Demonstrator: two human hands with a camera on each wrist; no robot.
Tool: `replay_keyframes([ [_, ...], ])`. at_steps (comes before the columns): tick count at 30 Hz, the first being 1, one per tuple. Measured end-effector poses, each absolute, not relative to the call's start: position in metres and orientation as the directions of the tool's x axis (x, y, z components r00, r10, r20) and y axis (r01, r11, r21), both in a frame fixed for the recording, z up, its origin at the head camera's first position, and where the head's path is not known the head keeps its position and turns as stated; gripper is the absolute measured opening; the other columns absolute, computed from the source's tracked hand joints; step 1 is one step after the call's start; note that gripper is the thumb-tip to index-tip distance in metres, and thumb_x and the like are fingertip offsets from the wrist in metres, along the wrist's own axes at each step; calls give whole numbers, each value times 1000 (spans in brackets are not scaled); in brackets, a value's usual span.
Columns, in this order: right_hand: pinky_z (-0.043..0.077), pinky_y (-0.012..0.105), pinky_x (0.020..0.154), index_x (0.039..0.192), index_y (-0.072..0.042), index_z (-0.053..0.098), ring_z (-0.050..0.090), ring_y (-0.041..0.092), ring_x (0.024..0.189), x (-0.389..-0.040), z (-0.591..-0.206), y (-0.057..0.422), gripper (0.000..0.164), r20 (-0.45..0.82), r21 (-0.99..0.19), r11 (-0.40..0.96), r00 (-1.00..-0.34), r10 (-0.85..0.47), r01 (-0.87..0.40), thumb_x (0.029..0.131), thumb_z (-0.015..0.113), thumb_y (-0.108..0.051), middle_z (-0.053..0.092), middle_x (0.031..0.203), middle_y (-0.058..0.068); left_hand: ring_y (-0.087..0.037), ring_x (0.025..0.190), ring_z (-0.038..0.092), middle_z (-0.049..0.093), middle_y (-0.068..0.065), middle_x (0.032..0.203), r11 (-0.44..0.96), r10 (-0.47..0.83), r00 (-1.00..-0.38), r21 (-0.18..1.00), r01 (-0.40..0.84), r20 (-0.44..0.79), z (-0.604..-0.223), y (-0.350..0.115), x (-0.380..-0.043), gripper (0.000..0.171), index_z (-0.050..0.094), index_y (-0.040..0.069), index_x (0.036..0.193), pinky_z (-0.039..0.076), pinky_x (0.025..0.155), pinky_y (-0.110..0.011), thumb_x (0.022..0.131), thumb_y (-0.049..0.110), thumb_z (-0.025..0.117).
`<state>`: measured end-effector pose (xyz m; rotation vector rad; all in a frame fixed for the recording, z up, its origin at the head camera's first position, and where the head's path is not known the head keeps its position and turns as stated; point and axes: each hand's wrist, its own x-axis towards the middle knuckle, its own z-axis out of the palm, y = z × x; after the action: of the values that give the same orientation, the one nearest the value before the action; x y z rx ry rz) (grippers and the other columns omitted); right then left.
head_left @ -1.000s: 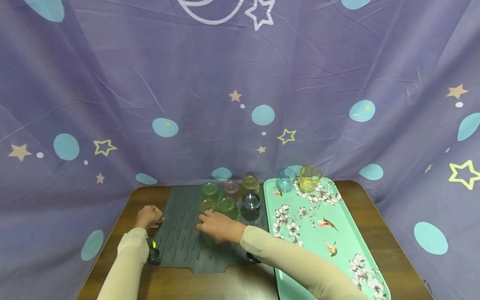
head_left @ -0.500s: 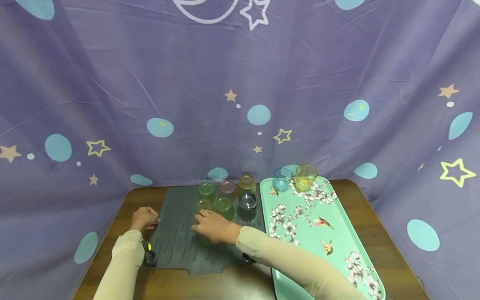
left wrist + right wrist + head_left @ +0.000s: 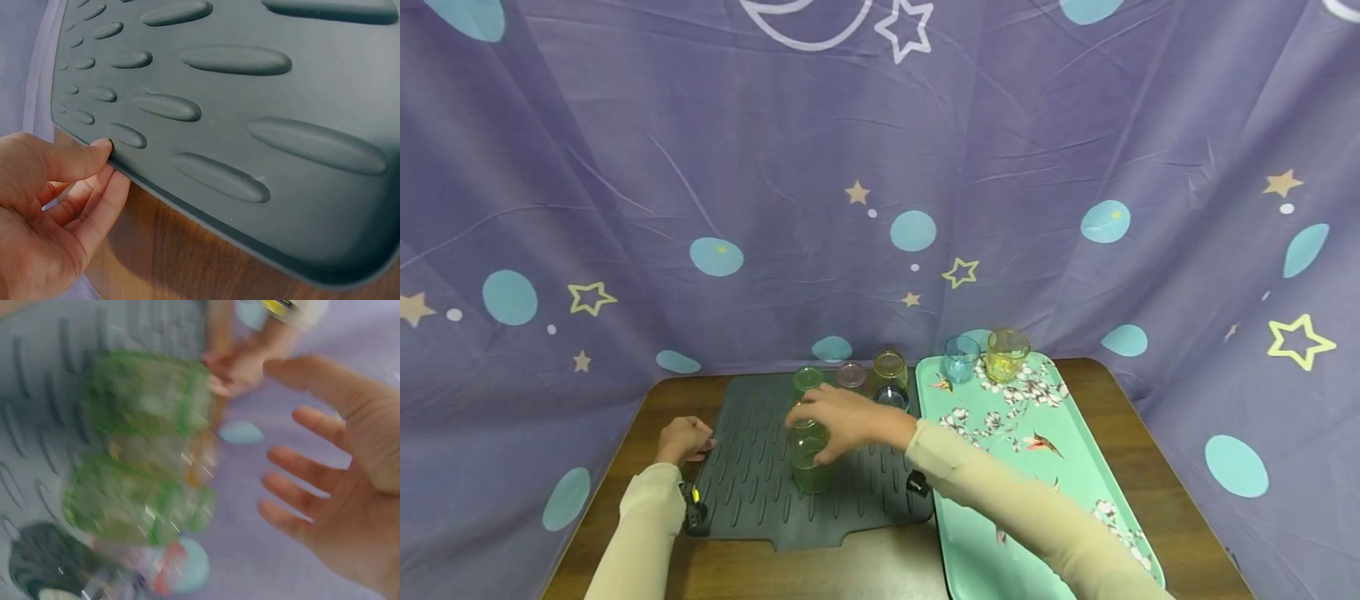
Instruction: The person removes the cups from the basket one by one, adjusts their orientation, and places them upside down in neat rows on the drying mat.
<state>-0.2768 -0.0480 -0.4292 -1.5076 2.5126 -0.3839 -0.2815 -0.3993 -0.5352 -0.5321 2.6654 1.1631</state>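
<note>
My left hand [image 3: 683, 440] pinches the left edge of a dark grey ribbed mat [image 3: 250, 94]; in the left wrist view its thumb lies on top and its fingers lie below the edge. Above the mat, my right hand [image 3: 846, 417] is raised over several upside-down glasses, fingers spread and holding nothing. Nearest to me among them is a green glass [image 3: 811, 475], just below the hand. A green glass [image 3: 808, 379], a pink glass [image 3: 851, 375], an amber glass [image 3: 891, 367] and a dark glass [image 3: 891, 397] show behind. The hand partly hides the middle ones. The right wrist view is blurred.
A mint tray [image 3: 992, 554] with flowers and birds lies right of the mat. On its far end stand a blue glass [image 3: 961, 367] and a yellow glass [image 3: 1007, 367], mouths up. The wooden table [image 3: 880, 567] ends at a purple curtain [image 3: 797, 208].
My right hand has lifted off the front green glass and moved away and slightly right, its fingers opening. The front glass is now uncovered. My left hand stays at the mat's edge.
</note>
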Motion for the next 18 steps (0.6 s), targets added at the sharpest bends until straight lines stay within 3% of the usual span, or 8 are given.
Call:
replay_keyframes([
  [3,50,37,106,142,-17,56,56,25,130,-291,-406,-21,64,18,-558,377,-465,-885,-740,85,83,-23,58,143,6,-17,76,69,66,-17,89,625,-252,-918,673,-397,-307,-537,-401,-282,15,60,-11,100,63,67,-34,90,0,63],
  [6,52,38,104,141,-15,56,62,24,124,-308,-388,11,61,86,-694,304,-494,-865,-653,86,82,-20,64,135,7,-15,74,68,66,-15,87,609,-250,-917,687,-398,-310,-537,-402,-282,15,60,-11,99,63,67,-34,89,0,63],
  [12,53,47,102,140,-17,57,64,25,118,-331,-366,80,57,225,-795,254,-657,-720,-551,87,81,-17,66,129,8,-16,74,67,65,-15,88,587,-257,-914,700,-405,-313,-538,-403,-284,12,61,-8,96,63,66,-33,88,-1,67],
  [16,49,55,106,142,-13,55,63,29,120,-342,-363,126,61,323,-814,244,-760,-564,-528,86,81,-12,64,131,15,-21,78,67,61,-18,93,592,-267,-909,690,-417,-320,-540,-403,-284,13,61,-8,96,63,68,-34,87,-4,70],
  [18,48,54,107,144,-12,53,61,30,121,-345,-365,149,62,359,-836,218,-802,-477,-504,87,79,-8,61,134,21,-21,78,67,61,-18,93,591,-267,-908,690,-418,-323,-541,-404,-284,13,61,-8,96,63,68,-34,87,-5,70],
])
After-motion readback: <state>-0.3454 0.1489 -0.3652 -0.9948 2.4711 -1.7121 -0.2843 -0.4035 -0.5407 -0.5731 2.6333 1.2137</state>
